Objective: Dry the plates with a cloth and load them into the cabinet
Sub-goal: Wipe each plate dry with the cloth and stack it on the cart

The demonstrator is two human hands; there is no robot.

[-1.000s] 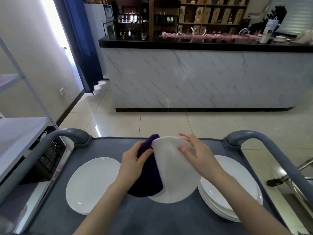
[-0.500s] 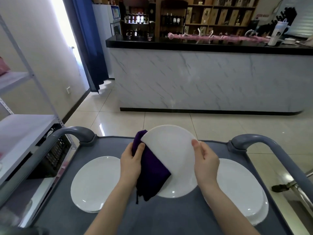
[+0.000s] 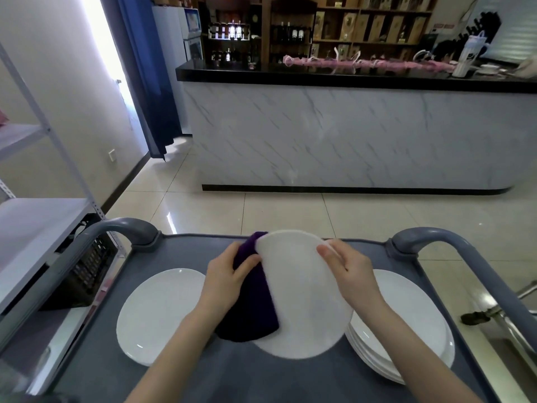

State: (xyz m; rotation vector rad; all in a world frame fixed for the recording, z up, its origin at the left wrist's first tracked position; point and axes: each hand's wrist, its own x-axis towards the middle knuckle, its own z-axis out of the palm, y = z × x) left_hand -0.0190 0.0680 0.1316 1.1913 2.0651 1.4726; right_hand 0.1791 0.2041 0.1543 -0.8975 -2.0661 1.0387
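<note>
I hold the plate tilted above the cart, between both hands; my left hand grips the purple cloth round its left edge; my right hand pinches the far right rim, thumb on the face, fingers hidden behind. The stack lies just right, nearer my right hand; a single plate lies left. I can make out no cabinet, only a shelf at far left.

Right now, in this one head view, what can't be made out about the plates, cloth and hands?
- Stack of plates, head view: count unclear; the held plate and the right hand with its forearm cover its left side.
- Held plate's left part: under the purple cloth.
- Left hand: fingertips go behind the cloth.
- Metal shelf: cut off by the left edge.
- Labels on bottles behind the counter: too small.
</note>
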